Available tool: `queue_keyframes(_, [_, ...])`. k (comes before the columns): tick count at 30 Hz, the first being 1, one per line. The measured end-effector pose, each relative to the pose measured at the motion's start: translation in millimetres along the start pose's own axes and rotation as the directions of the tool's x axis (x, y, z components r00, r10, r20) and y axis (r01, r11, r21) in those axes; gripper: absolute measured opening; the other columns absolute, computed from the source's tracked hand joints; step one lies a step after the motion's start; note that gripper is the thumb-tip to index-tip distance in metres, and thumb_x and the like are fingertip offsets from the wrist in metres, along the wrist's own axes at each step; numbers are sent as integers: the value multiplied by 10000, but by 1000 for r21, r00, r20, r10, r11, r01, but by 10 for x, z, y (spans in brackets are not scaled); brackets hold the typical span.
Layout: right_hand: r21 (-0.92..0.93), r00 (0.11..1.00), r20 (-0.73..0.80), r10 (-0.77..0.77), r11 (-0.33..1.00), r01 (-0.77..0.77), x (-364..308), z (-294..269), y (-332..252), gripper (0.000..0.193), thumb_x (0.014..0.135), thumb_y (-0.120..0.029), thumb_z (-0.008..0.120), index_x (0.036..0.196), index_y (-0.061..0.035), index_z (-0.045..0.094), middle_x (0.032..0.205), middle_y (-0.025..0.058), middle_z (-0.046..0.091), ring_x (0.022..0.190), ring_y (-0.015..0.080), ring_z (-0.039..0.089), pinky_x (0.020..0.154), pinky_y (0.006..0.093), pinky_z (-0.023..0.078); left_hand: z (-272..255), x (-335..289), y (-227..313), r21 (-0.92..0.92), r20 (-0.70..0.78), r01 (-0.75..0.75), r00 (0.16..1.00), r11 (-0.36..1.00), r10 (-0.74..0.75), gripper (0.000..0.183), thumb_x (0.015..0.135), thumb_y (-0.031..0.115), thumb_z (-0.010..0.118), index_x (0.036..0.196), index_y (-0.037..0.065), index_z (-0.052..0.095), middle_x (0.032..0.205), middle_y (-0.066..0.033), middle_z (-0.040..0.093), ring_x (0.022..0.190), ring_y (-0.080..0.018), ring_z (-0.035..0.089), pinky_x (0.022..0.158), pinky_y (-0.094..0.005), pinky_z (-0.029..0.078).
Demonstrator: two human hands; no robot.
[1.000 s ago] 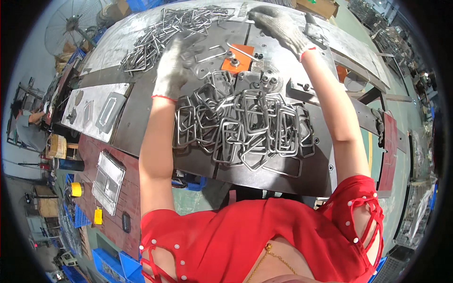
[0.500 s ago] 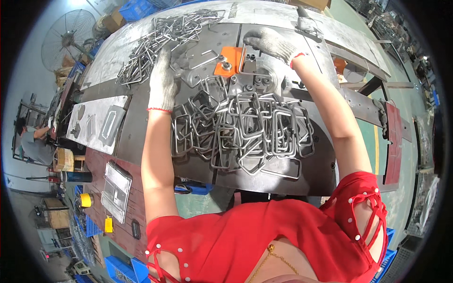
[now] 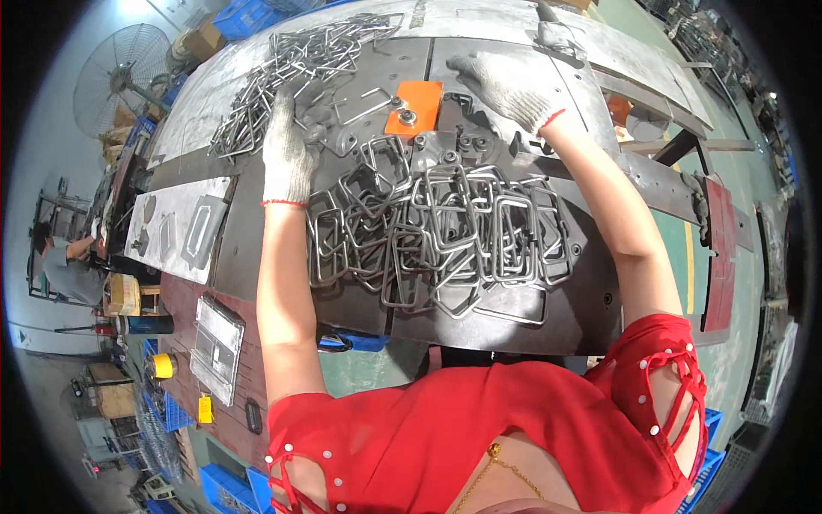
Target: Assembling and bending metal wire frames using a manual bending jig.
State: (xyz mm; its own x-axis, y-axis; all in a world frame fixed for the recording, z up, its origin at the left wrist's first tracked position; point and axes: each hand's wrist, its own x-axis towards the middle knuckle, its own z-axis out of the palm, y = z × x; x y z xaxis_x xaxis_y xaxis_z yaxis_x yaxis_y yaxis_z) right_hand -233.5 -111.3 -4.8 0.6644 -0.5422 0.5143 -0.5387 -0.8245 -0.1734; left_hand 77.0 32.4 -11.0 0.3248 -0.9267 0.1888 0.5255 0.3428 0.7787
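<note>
My left hand (image 3: 286,150), in a white knitted glove with dark fingertips, is closed at the near edge of a pile of bent metal rods (image 3: 287,73). From its fingers a U-shaped metal rod (image 3: 366,104) reaches right toward an orange plate (image 3: 413,103) with round metal posts. My right hand (image 3: 509,90), gloved alike, is above the fixture just right of that plate. Its dark fingertips point left and are blurred; whether they grip anything is hidden. Bolts (image 3: 451,157) stand below the plate. Nearer me lies a heap of bent rectangular wire frames (image 3: 462,231).
A metal clamp-like part (image 3: 556,38) sits at the far right of the bench. To the left lie a light board (image 3: 178,227) and a clear-covered panel (image 3: 216,347). A wire-guard fan (image 3: 122,77) stands farther off, and a co-worker (image 3: 68,265) is at the far left.
My right hand has shifted right, away from the orange plate. The wire frame that stood beside that plate under my right fingers no longer shows there. My left hand has barely moved.
</note>
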Motion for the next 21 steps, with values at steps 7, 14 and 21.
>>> queue_keyframes(7, [67,967,245,69,994,-88,-261,132,136,363,905,-140,538,1224,-194,702,1223,116,676,1113,343,643,955,435,522,222,-66,-14,111,-124,-27,991,993,40,416,1003,341,598,1294,47,559,1042,-142,677,702,-144,602,507,-232,453])
queue_keyframes(14, [-20,925,297,239,970,-244,-250,316,348,382,937,-186,498,1217,-330,715,1255,82,667,1141,294,646,967,421,514,1102,103,-216,344,-67,140,990,928,-125,309,969,330,575,1182,134,684,718,36,499,554,-91,380,536,-223,333])
queue_keyframes(21, [-25,937,232,260,965,-261,-256,274,250,384,947,-186,501,1210,-368,715,1172,105,668,1064,323,664,946,449,509,1080,433,-864,452,319,-45,941,891,-114,250,1020,256,536,1041,18,610,560,49,252,484,-97,255,456,-263,208])
